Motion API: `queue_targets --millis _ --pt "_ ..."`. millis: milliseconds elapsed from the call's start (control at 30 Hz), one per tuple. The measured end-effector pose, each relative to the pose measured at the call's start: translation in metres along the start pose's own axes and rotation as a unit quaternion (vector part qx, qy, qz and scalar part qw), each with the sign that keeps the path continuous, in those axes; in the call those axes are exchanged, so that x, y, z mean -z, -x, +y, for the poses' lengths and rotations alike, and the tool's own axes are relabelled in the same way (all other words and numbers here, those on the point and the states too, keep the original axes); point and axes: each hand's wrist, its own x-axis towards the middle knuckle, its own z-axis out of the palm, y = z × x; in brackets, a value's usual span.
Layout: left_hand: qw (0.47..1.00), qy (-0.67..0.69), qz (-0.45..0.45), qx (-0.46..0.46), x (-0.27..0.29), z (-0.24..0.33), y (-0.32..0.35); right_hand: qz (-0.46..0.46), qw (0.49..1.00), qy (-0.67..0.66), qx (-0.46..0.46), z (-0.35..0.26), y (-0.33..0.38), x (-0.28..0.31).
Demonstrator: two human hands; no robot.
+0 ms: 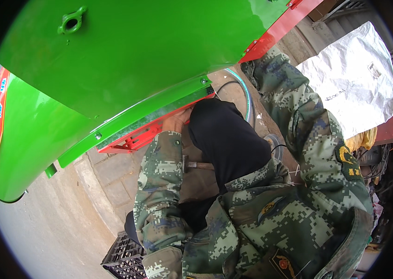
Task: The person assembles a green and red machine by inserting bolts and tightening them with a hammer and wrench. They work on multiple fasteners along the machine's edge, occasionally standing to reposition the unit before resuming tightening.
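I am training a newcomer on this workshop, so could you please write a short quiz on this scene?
1. True or false: the large curved panel is blue.
2. The camouflage-sleeved person's visible hand rests against: A) the red frame under the panel; B) the white sack; C) the black crate.
3. Which tool shows just below that person's raised sleeve?

Key: 1 false, it is green. 2 A. 3 a hammer.

Bright even daylight, soft shadows, sharp centre, fisheye bend w/ black rim (heavy vignette)
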Motion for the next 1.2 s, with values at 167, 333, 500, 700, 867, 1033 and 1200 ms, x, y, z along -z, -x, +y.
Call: queue_targets --millis 167,333,500,700,867,1033,1200 --pt "0.944 -0.319 0.006 -0.080 -0.023 0.004 0.011 0.060 0.990 0.123 0.027 0.012 0.020 0.000" --pt "0.804 -0.584 0.014 -0.113 -0.041 0.007 0.017 0.047 0.906 0.407 -0.104 0.038 0.113 -0.008" --pt "0.980 -0.193 0.017 -0.034 -0.036 0.002 0.005 -0.093 0.875 0.462 -0.111 0.060 0.159 -0.011" --pt "0.997 -0.077 0.006 -0.029 -0.026 0.003 0.004 -0.073 0.869 0.483 -0.081 0.078 0.153 -0.009" --pt "0.997 -0.065 0.017 -0.031 -0.025 0.003 0.010 -0.080 0.867 0.479 -0.114 0.085 0.156 0.001" --pt "0.994 -0.095 0.043 -0.041 -0.026 0.007 0.018 -0.060 0.858 0.508 -0.056 0.092 0.158 0.006" --pt "0.944 -0.234 0.231 -0.018 -0.047 0.013 0.085 -0.064 0.866 0.493 -0.047 0.089 0.159 0.008"
